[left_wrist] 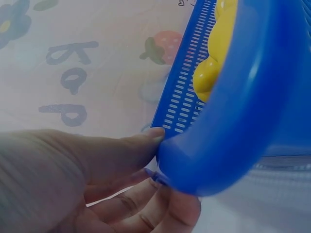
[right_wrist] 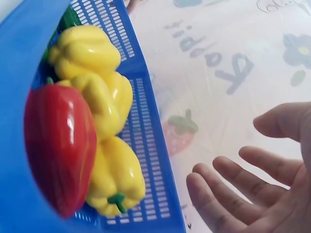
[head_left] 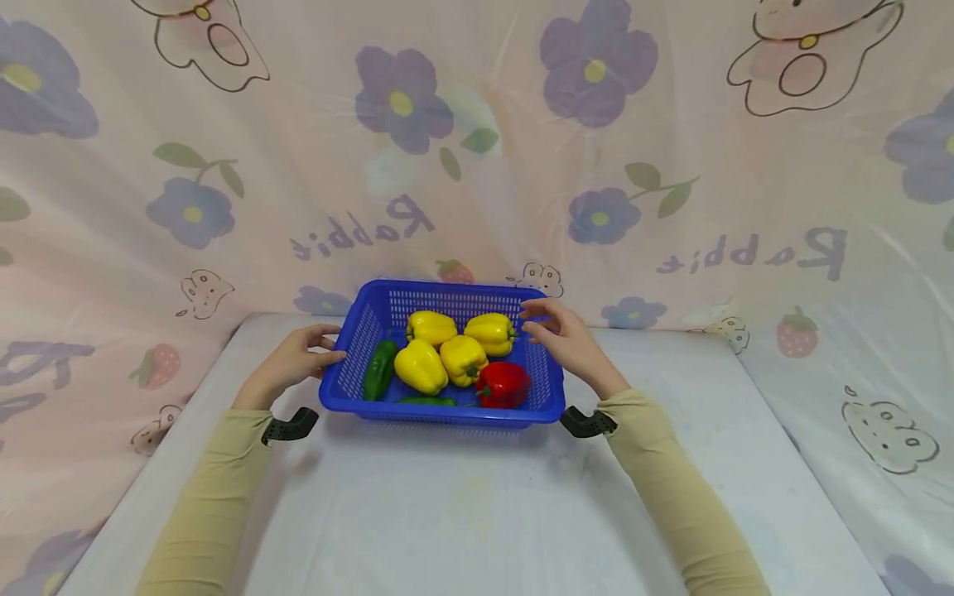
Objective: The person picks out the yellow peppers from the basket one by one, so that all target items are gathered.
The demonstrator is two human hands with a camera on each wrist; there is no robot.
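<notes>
A blue plastic basket [head_left: 447,416] with slotted walls holds several yellow bell peppers [head_left: 421,367] and a red bell pepper [head_left: 503,385]. A long green pepper [head_left: 381,370] lies along its left side, and another green piece [head_left: 426,401] is mostly hidden by the front rim. My left hand [head_left: 294,362] pinches the basket's left rim, thumb above and fingers below in the left wrist view. Beside the right rim, my right hand [head_left: 566,341] has its fingers spread and loosely bent. In the right wrist view a gap shows between those fingers and the basket.
The basket is over a white-covered table [head_left: 477,513], near its back edge. Behind and around the table hangs a pale curtain [head_left: 507,182] printed with flowers and rabbits. A black curved wrist mount [head_left: 291,425] sits at each sleeve cuff.
</notes>
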